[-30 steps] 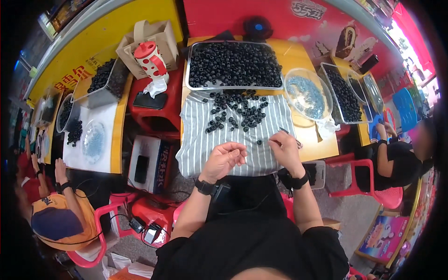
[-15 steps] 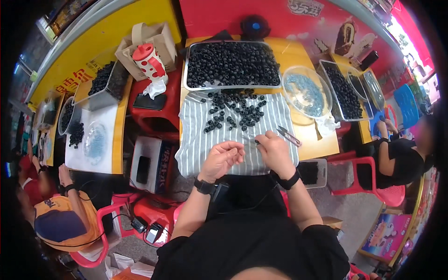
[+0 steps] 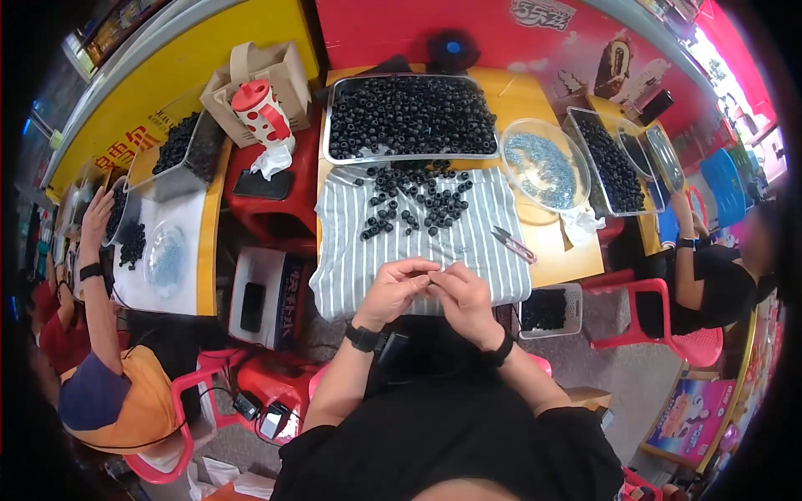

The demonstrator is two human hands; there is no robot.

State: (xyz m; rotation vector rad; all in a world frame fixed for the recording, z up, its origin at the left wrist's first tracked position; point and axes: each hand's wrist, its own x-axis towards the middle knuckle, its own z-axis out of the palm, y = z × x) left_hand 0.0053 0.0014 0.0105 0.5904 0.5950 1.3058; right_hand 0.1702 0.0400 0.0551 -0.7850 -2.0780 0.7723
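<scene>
Here the left hand (image 3: 399,288) and right hand (image 3: 462,294) meet fingertip to fingertip over the near edge of the striped cloth (image 3: 418,242) on the counter (image 3: 568,250), both pinched on something too small to make out, perhaps a bead. Loose black beads (image 3: 413,200) lie scattered farther up the cloth, below the full metal tray (image 3: 409,117). Small snips (image 3: 514,244) rest to the right. This looks like fine assembly work; the next move calls for a steady pinch.
</scene>
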